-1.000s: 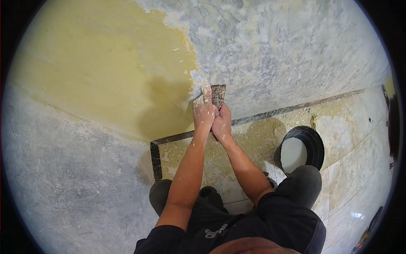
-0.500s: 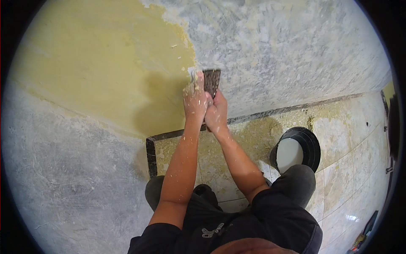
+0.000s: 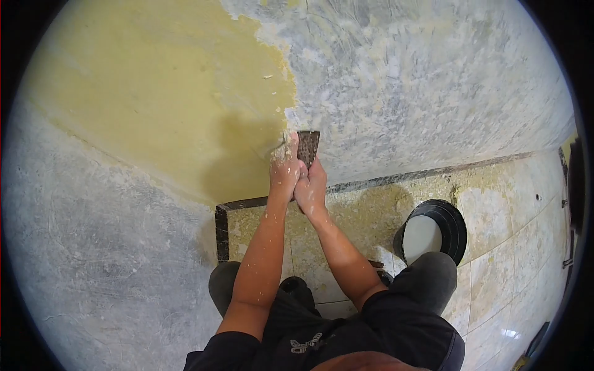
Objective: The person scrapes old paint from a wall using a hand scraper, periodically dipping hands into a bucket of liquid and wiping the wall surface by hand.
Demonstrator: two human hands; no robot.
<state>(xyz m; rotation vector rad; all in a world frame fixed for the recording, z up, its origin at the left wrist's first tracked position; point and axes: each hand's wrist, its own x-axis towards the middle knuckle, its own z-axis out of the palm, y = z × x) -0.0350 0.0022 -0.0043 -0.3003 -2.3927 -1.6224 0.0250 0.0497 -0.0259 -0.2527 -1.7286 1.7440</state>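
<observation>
A scraper [image 3: 308,147] with a wide, dirty brown blade rests against the wall, right at the ragged border of the yellow paint [image 3: 173,111]. My right hand [image 3: 310,188] is closed round its handle. Pressed close against it, my left hand [image 3: 284,174] also grips the scraper, with its fingers running up along the blade's left side. Pale paint flakes cling to those fingers, and specks dot both forearms. Right of the blade, the wall is bare, mottled grey plaster [image 3: 421,93].
A black bucket [image 3: 459,232] of whitish liquid stands on the floor by my right knee. Yellow scrapings litter the tiles [image 3: 359,210] along the dark skirting [image 3: 396,177]. A grey side wall [image 3: 105,235] meets the yellow one at left. A tool [image 3: 535,346] lies at the lower right.
Both hands and the scraper have slid a short way down the wall, toward me. The view has shifted slightly; the bucket stays in place.
</observation>
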